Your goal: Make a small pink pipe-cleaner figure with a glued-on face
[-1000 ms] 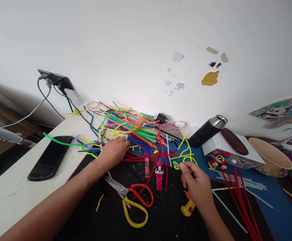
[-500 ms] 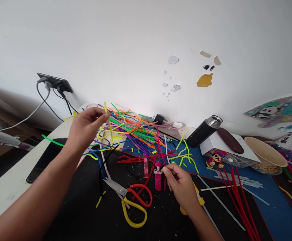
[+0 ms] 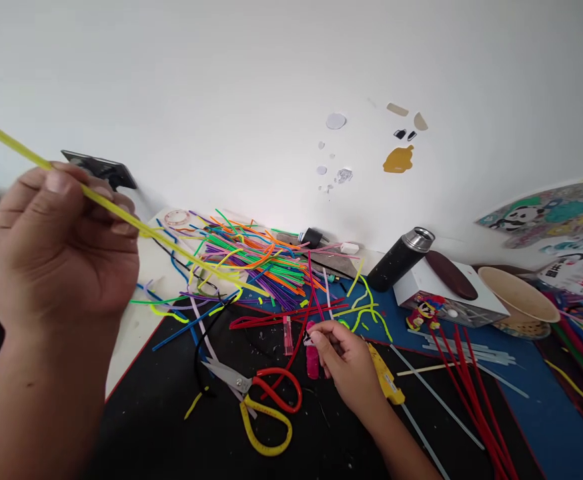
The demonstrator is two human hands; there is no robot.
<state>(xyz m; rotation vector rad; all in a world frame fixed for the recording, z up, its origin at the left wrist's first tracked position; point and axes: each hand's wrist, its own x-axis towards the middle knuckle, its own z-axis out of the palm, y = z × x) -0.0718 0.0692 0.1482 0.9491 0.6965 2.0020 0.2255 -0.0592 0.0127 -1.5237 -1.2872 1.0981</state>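
Note:
My left hand point(image 3: 61, 247) is raised large at the left, its fingers pinching a long yellow pipe cleaner point(image 3: 159, 235) that slants down to the right over the pile. Low over the mat, my right hand point(image 3: 349, 363) has its thumb and fingers closed at the head of a small pink figure point(image 3: 312, 360) with a black and white face; the fingers partly cover it. Left of the figure lies a pink lighter point(image 3: 288, 335). Scissors point(image 3: 241, 385) with one red and one yellow handle lie with blades apart on the black mat.
Behind is a pile of coloured pipe cleaners point(image 3: 266, 263). To the right are a black flask point(image 3: 400, 260), a white box point(image 3: 489, 303), a beige bowl point(image 3: 519, 297), a small red and yellow figure point(image 3: 425, 313), a yellow glue gun point(image 3: 385, 377) and red pipe cleaners point(image 3: 476, 393).
My left hand has come nearer the camera and left, with the yellow pipe cleaner now stretching across the view. My right hand stays at the pink figure. The view has shifted slightly.

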